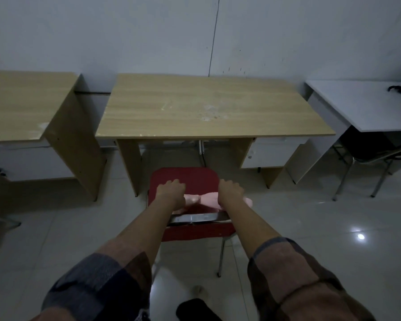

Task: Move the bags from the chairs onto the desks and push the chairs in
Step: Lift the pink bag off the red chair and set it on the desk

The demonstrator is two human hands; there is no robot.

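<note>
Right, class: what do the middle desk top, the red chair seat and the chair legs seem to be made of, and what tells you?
Desk top: looks like wood-grain laminate board, matt, with streaky grain and chipped pale patches.
Chair seat: padded, red, probably fabric or vinyl; the dim picture leaves that open.
Chair legs: metal tube, shiny chrome-like finish, catching the light.

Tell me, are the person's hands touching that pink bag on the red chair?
Touching. The head view shows the left hand and right hand pressed down on the pink bag, covering its ends, no gap visible.
</note>
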